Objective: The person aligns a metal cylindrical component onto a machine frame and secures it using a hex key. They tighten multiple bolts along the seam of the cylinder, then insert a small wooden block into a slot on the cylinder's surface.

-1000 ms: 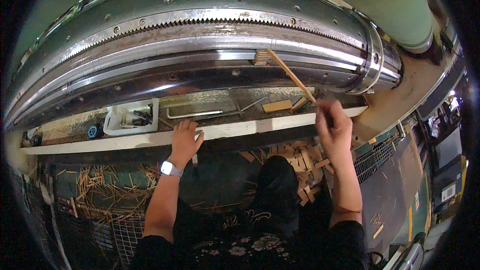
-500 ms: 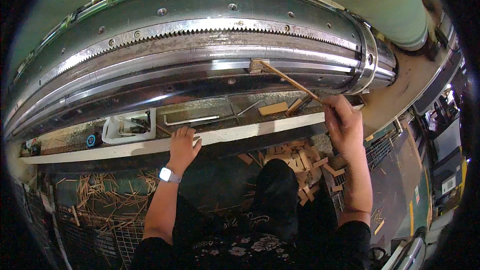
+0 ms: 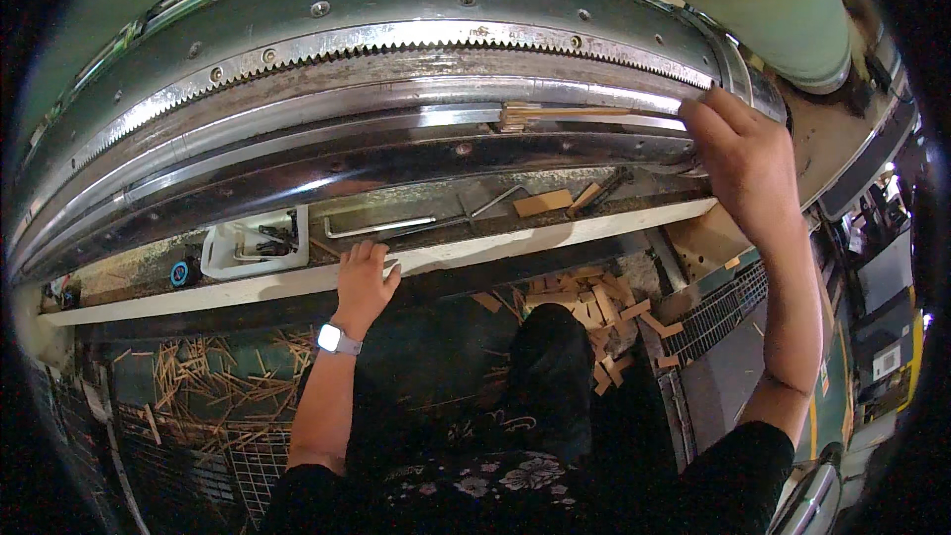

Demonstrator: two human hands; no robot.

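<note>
Right hand (image 3: 741, 154) has come up and away from me since half a second ago: it was low over the pale beam (image 3: 475, 256) with the thin wooden strip (image 3: 584, 112) slanting down to it, now it's up at the steel rail (image 3: 436, 117). Strip runs left from my fingers, roughly in line with the rail, far end at the small stack of wood pieces (image 3: 511, 119), which hasn't visibly shifted along the rail. My read: the change is in angle, so any push or pull would now go along the rail, not across it. Right fingers are curled in, seemingly pinching the strip's near end; back of the hand hides the contact. Left hand (image 3: 367, 282) unchanged, fingers loosely spread on the beam, holding nothing I can see; hex key (image 3: 381, 227) just beyond it, white bin (image 3: 218, 253) to its left.
</note>
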